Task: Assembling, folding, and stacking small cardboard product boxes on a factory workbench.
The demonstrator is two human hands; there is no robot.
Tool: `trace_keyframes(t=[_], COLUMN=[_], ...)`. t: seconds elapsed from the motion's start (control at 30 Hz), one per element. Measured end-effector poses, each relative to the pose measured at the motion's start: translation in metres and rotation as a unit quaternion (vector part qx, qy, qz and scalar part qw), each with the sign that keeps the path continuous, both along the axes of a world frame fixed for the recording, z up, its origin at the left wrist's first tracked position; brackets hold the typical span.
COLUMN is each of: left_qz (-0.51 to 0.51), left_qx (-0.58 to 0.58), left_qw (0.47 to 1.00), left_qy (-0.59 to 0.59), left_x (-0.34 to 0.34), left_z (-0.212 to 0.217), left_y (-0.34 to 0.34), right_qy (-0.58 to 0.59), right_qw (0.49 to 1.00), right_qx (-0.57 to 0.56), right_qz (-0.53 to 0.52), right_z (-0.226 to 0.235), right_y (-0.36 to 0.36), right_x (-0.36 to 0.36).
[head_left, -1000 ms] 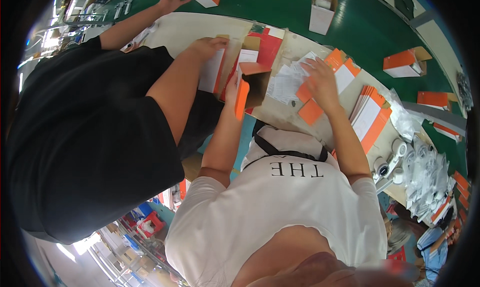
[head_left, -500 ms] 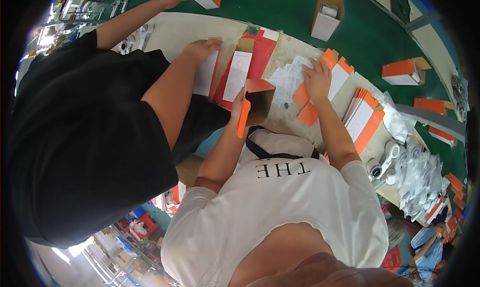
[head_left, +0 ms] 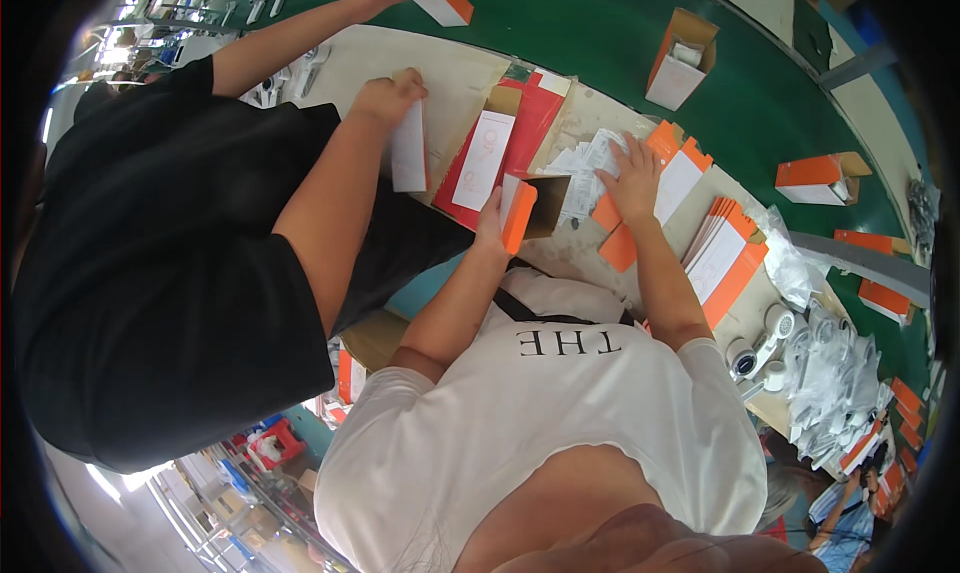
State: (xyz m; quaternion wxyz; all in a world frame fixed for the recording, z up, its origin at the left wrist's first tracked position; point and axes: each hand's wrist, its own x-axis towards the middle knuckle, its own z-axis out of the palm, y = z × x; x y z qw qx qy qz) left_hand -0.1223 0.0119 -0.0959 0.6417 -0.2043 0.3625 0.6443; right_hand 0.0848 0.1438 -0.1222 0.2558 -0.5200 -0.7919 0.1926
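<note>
My left hand (head_left: 491, 223) is closed on the near side of an open carton (head_left: 517, 216), white and orange outside with a brown inside, tilted above the table edge. My right hand (head_left: 633, 181) lies with its fingers stretched out over the edge of a pile of printed leaflets (head_left: 580, 178). Beneath and beside that hand are flattened orange and white cartons (head_left: 679, 185). Another white carton (head_left: 485, 158) with an open brown end lies on a red sheet (head_left: 540, 113) to the left.
A co-worker in black at left has one hand on a white carton (head_left: 409, 153) and the other at a filled carton (head_left: 440, 1). Filled cartons (head_left: 682, 63) stand on the green belt (head_left: 570, 33). More flat cartons (head_left: 722, 253) and bagged white shower heads (head_left: 835, 363) lie at right.
The carton in my left hand has shifted slightly right, its orange flap turned more toward me. My right hand stays over the leaflets, which have shifted. The co-worker's near hand has moved left.
</note>
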Motion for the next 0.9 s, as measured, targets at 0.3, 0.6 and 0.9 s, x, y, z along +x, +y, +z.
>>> trace_keyframes(t=[0.3,0.6,0.9], left_qz=[0.025,-0.040,-0.198], left_qx=[-0.038,-0.043,-0.064], left_qw=[0.999,0.998,0.978], left_qy=[-0.019,-0.026,-0.024], left_x=[0.010,0.014,-0.013], left_z=[0.034,0.019,0.016], left_y=[0.009,0.021,0.006], right_qy=[-0.041,0.154,0.074], right_qw=[0.992,0.941,0.907], right_qx=[0.119,0.214,-0.063], right_qz=[-0.015,0.210,0.409], right_z=[0.024,0.175,0.219], right_y=[-0.010,-0.066,-0.100], right_x=[0.001,-0.011,0.005])
